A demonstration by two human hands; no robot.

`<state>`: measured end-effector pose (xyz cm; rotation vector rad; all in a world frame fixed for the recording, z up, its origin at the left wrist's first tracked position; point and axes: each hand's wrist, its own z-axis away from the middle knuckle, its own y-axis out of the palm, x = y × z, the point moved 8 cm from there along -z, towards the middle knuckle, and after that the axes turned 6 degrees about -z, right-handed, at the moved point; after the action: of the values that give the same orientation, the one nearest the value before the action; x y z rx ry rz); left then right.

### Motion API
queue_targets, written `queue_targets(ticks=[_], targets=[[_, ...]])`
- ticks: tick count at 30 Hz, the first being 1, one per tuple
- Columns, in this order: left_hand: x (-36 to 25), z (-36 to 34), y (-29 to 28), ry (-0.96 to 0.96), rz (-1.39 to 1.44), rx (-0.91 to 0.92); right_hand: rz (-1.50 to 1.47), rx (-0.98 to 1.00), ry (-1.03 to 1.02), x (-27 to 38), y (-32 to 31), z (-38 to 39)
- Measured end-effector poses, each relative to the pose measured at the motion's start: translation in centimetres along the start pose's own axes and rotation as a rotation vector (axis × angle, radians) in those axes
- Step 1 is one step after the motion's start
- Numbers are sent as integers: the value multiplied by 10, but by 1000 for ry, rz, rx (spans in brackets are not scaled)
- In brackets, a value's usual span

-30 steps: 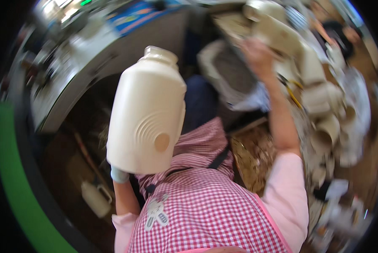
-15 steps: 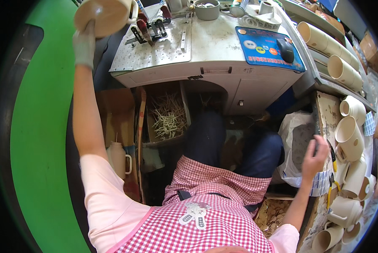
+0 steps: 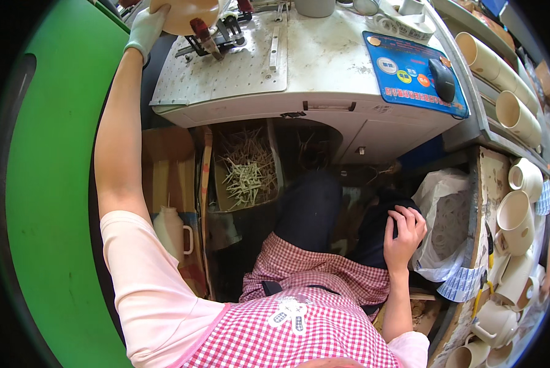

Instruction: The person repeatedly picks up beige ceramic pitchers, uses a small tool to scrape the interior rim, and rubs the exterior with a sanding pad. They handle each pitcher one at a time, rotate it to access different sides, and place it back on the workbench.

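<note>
My left hand, in a pale glove, is stretched up to the far left corner of the white workbench and holds a cream ceramic vessel against a clamp fixture on the perforated plate. My right hand is bare and rests on my dark-trousered knee with its fingers loosely curled and nothing in it. A pink checked apron covers my lap.
A blue mat with a black mouse lies on the bench at right. Cream cups and jugs fill the shelves on the right. A box of pale scrap strips sits under the bench. A cream jug stands on the floor at left.
A second ago I held a large cream jug in front of me; now the left hand has the vessel at the bench fixture. The right hand dropped from the shelves to my knee.
</note>
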<state>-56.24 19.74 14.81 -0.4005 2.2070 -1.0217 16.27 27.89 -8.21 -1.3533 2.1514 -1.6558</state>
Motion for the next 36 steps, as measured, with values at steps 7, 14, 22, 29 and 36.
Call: queue_targets(ticks=[7, 14, 22, 29, 36], targets=[[-8, 13, 6, -30, 241, -89, 0, -48, 4, 4, 0, 1], [-52, 87, -6, 1, 594, 211, 10, -54, -18, 3, 0, 4], [178, 360, -57, -267, -104, -46, 98, 0, -113, 4, 3, 22], [327, 556, 13, -728, -530, 584, 187, -33, -125, 11, -8, 28], [300, 539, 38, -707, -765, 837, 102, -1, -91, 5, -3, 32]])
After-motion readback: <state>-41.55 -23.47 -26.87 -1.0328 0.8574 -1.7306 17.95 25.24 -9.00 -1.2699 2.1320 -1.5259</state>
